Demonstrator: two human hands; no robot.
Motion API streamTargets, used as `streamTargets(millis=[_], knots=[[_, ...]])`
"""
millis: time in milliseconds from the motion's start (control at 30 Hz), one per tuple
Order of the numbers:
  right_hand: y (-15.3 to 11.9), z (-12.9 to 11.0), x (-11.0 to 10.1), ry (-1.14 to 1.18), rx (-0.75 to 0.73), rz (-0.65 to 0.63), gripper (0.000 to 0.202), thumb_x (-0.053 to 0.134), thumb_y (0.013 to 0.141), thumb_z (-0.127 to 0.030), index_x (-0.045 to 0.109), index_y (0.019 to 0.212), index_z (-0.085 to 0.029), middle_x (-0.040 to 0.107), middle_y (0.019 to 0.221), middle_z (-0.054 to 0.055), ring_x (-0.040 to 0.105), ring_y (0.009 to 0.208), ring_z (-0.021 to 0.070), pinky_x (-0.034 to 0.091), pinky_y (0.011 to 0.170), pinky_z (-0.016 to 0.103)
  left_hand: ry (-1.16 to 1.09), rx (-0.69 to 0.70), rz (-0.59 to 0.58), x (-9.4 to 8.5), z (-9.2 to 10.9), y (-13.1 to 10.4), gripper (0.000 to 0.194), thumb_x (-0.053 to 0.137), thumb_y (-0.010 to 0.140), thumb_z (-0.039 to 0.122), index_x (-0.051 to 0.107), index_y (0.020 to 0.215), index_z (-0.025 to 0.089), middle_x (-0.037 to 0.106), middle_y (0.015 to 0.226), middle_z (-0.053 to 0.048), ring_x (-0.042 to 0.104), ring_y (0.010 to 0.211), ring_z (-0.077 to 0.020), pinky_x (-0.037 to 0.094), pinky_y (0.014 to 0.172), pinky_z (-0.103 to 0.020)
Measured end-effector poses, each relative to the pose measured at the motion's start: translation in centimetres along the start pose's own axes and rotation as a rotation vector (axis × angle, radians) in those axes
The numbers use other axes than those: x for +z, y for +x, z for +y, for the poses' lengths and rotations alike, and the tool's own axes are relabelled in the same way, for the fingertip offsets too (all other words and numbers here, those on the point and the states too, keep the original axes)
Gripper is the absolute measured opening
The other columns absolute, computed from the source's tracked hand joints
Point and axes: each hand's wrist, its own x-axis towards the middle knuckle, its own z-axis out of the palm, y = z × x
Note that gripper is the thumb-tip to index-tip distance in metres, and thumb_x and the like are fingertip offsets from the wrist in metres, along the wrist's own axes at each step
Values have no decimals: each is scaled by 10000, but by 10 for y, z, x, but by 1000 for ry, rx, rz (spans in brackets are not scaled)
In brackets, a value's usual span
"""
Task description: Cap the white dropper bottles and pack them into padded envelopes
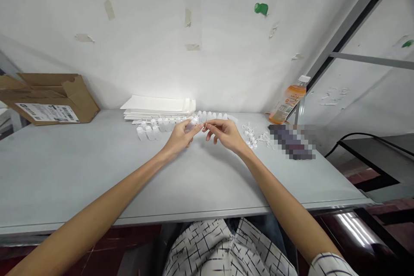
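Note:
Near the middle of the back part of the table, my left hand [181, 137] holds a small translucent white bottle [192, 124] between thumb and fingers. Just to its right, my right hand [225, 133] is closed in a pinch at the bottle's end; whatever its fingertips hold is too small to make out. Several similar white bottles [149, 132] stand in groups to the left of and behind my hands. To the right lie small white caps [251, 140] and thin white strings [265, 139].
A stack of white sheets [155, 104] lies against the wall. An open cardboard box [54, 99] is at the far left. At the right, an orange drink bottle [287, 102] leans near a blurred dark object [293, 142]. The grey table [194, 181] ends in front of my body.

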Motion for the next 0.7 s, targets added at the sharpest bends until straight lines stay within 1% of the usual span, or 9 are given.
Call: streamTargets(millis=[67,133,233,367,500,700], knots=[[0,-2,-3,14,13,15,324,602,858,-442,708,921,-143,684,878,78,644,601,120,458,428,201,43,19,-19,0,-1,0,434,566,844,622,496,809,196,307,580,74,288,457,-67,232,398,-189],[0,-4,-5,18,19,22,312,602,859,-435,706,919,-147,677,877,73,638,598,115,450,420,194,99,52,-39,0,-1,-1,429,508,881,618,503,818,193,318,586,66,296,468,-74,245,410,-199],[0,-5,-7,29,23,12,299,610,854,-428,701,913,-149,657,861,64,642,616,122,472,428,202,222,117,-37,1,0,-4,407,493,906,577,499,786,189,344,597,55,318,498,-83,277,450,-214],[0,-4,-6,61,27,5,290,622,844,-425,688,885,-146,636,835,57,648,633,134,518,445,223,343,142,-22,2,1,-6,398,472,921,558,518,789,186,368,611,48,334,526,-96,265,491,-237],[0,-4,-4,87,19,4,269,625,838,-409,674,857,-144,627,808,48,651,644,139,552,475,243,370,157,-36,2,-1,-6,395,470,925,548,523,787,181,360,621,48,326,550,-104,246,521,-251],[0,-5,-3,105,46,-9,261,634,829,-407,666,825,-148,616,788,39,647,657,139,581,528,269,347,154,-39,3,-2,-7,378,470,924,532,547,806,182,371,635,44,329,558,-109,246,528,-249]])
